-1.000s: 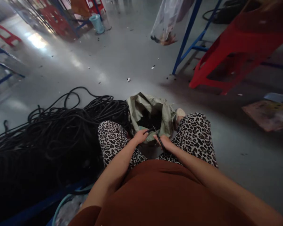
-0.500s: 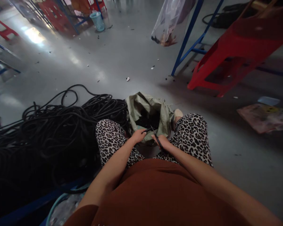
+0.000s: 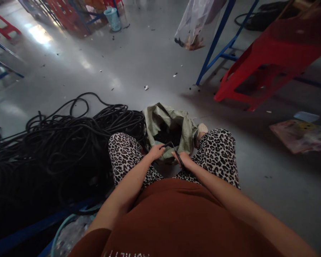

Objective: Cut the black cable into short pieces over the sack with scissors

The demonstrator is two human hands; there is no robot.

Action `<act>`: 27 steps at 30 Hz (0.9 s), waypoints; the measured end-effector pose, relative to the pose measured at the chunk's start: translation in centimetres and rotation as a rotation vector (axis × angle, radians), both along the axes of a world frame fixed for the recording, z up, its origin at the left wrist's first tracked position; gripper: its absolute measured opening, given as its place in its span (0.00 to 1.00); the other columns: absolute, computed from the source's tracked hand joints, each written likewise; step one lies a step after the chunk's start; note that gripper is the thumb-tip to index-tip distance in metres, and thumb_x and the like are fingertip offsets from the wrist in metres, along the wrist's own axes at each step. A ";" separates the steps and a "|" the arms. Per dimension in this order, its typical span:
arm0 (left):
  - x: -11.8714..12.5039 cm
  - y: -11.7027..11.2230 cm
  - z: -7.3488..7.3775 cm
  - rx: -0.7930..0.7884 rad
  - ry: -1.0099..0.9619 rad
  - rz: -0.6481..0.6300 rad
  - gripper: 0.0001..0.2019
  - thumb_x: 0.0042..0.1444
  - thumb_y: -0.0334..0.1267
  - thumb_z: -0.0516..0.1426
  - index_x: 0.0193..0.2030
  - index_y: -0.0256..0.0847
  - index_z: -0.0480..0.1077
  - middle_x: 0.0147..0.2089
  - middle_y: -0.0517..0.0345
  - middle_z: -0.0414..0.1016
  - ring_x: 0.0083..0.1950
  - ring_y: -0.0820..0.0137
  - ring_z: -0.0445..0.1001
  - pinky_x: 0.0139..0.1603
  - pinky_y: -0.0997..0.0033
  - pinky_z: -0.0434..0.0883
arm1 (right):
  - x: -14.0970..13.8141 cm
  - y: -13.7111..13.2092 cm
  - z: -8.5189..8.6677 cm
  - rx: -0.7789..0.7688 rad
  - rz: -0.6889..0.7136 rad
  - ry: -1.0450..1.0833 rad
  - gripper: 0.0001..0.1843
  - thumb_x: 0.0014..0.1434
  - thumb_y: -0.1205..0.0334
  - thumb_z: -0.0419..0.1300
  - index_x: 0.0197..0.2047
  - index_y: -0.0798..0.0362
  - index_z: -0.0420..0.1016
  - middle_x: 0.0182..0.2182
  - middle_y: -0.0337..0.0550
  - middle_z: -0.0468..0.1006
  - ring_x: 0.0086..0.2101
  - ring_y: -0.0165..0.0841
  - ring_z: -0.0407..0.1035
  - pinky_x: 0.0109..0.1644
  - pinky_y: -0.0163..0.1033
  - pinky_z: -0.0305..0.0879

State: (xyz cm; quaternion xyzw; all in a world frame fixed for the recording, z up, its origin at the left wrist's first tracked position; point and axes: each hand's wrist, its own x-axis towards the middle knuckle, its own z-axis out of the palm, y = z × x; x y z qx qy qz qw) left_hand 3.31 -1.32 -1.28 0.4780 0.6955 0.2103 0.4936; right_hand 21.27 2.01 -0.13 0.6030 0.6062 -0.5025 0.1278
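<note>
My left hand (image 3: 156, 152) is closed on a short black cord piece (image 3: 166, 145), whose end points toward the right. In my right hand (image 3: 184, 159) is a pair of scissors (image 3: 178, 155), the blades aimed up and left close to the cord's end. Both hands are over the near rim of an open greenish woven sack (image 3: 187, 132) between my knees. Dark pieces (image 3: 167, 135) lie inside the sack; their exact form is too dim to make out. A big heap of black cord (image 3: 69, 132) lies to the left of the sack.
A red plastic stool (image 3: 270, 60) and a blue metal frame (image 3: 214, 46) stand at the right. A clear plastic bag (image 3: 191, 28) hangs near the frame. A light-blue basket (image 3: 112, 19) stands farther back. By my left side is a tub rim (image 3: 59, 230). Small scraps dot the floor.
The whole view has shifted slightly. My left hand has moved a little upward with the cord piece; the scissors stay close to its end.
</note>
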 end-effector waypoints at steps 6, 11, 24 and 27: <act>-0.2 0.4 0.1 -0.008 -0.051 0.073 0.15 0.55 0.35 0.50 0.45 0.35 0.71 0.24 0.63 0.67 0.21 0.75 0.66 0.26 0.75 0.65 | 0.1 0.1 -0.5 -0.073 -0.094 0.085 0.37 0.57 0.32 0.46 0.29 0.61 0.74 0.19 0.49 0.73 0.18 0.33 0.68 0.23 0.35 0.67; -0.3 0.8 0.4 0.006 -0.078 0.130 0.15 0.55 0.35 0.51 0.46 0.33 0.71 0.23 0.64 0.67 0.21 0.76 0.65 0.25 0.75 0.66 | -0.2 -0.2 -1.3 -0.097 -0.125 0.120 0.38 0.58 0.31 0.44 0.32 0.62 0.73 0.20 0.49 0.73 0.19 0.32 0.69 0.22 0.31 0.64; -0.5 0.6 -0.4 0.001 -0.092 0.064 0.16 0.55 0.37 0.51 0.47 0.34 0.71 0.23 0.63 0.66 0.20 0.76 0.64 0.26 0.74 0.66 | -0.4 0.1 -1.5 -0.051 -0.013 0.119 0.37 0.58 0.33 0.48 0.31 0.62 0.76 0.24 0.50 0.76 0.24 0.33 0.72 0.26 0.31 0.64; -0.4 0.5 -0.5 -0.002 -0.109 0.031 0.16 0.54 0.37 0.51 0.46 0.35 0.72 0.23 0.64 0.65 0.21 0.76 0.63 0.26 0.74 0.66 | -0.3 0.1 -1.4 -0.052 0.001 0.124 0.37 0.58 0.33 0.47 0.31 0.62 0.77 0.24 0.49 0.76 0.25 0.33 0.73 0.26 0.30 0.65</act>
